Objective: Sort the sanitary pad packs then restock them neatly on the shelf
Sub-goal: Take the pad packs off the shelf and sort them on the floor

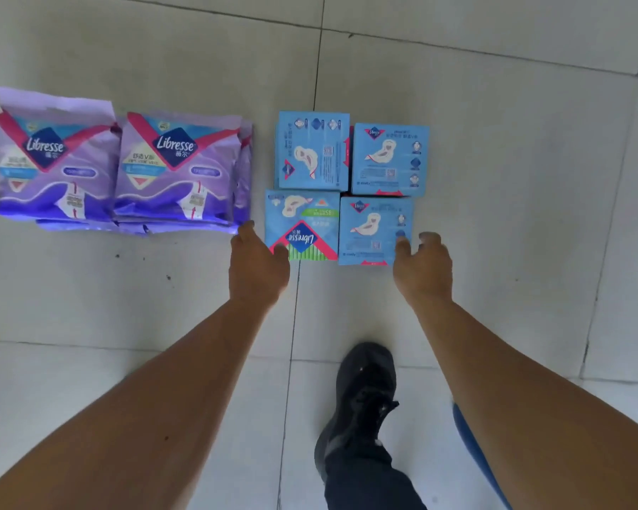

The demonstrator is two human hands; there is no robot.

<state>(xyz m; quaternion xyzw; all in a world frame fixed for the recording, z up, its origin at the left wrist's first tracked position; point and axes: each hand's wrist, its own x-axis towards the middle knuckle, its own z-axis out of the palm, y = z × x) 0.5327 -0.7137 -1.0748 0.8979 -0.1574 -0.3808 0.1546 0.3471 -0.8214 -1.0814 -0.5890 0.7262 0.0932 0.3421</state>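
tiled floor (457, 104) holds purple packs (118, 167) and blue packs (347, 189); left hand (258, 266) and right hand (422, 268) fingers spread, empty

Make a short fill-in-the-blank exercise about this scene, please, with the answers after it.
1. The blue packs lie on the floor in a block of ____.
2. The purple packs lie to the ____ of the blue ones.
3. Both hands, left and right, are open and hold ____.
4. One ____ shoe shows between the arms.

Answers: four; left; nothing; black
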